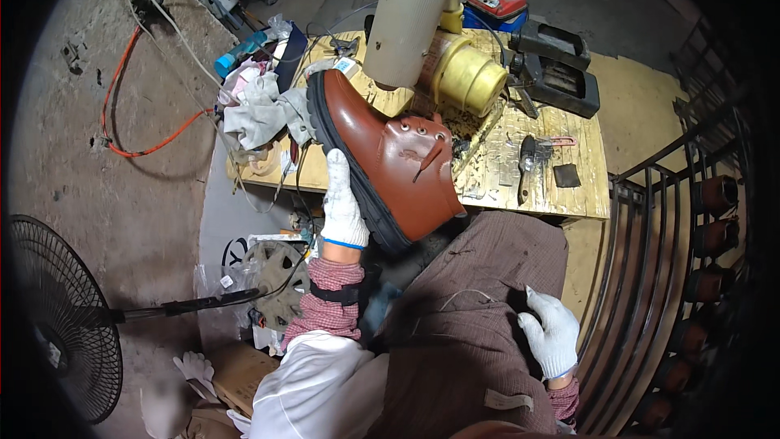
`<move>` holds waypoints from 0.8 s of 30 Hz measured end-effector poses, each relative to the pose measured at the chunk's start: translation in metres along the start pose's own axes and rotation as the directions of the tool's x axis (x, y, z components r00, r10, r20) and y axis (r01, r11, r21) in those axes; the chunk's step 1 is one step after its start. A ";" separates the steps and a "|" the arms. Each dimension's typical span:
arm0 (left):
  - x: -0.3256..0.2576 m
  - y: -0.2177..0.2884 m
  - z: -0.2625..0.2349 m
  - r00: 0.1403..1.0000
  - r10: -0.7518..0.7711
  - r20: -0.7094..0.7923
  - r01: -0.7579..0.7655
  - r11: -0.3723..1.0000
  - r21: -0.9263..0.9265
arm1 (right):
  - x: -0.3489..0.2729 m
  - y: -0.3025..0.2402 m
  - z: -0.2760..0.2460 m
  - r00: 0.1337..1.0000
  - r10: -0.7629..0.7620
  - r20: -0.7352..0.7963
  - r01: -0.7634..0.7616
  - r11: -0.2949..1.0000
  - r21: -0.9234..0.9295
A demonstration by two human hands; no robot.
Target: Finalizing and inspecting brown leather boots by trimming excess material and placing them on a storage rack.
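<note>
A reddish-brown leather ankle boot (382, 146) with a black ridged sole is held up before me, its toe pointing up and to the left. Several lace eyelets and a short dark lace end show on its upper. My left hand (343, 210), in a white knit glove with a blue cuff edge, grips the boot along the sole; its other fingers are hidden behind the boot. Over my lap, on the brown apron (479, 301), my right hand (552, 330) wears a like glove. Its thumb and forefinger are apart, with nothing visible between them.
Behind the boot stands a wooden workbench (581, 158) with a grey pipe (410, 16), a yellow cylindrical machine part (470, 77), black trays (561, 81), a dark-handled tool (526, 171) and rags (260, 110). A fan (65, 317) is left; a metal rack (642, 276) with shoes is right.
</note>
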State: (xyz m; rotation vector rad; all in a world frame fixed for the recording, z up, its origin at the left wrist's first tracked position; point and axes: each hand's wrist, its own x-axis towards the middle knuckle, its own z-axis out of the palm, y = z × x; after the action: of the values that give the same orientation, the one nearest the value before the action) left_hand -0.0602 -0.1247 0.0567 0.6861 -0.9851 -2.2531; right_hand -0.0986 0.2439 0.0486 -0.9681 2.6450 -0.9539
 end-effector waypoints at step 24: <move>0.048 0.023 0.020 0.881 0.393 -0.262 -0.395 0.917 0.047 | 0.111 -0.049 -0.005 0.833 -0.553 -0.036 0.542 0.826 -0.153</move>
State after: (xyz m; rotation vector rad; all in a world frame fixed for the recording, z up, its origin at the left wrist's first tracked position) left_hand -0.0994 -0.1608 0.0762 0.6925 -0.8896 -1.7559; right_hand -0.1609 0.1486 0.0897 -1.8302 2.5581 -0.9257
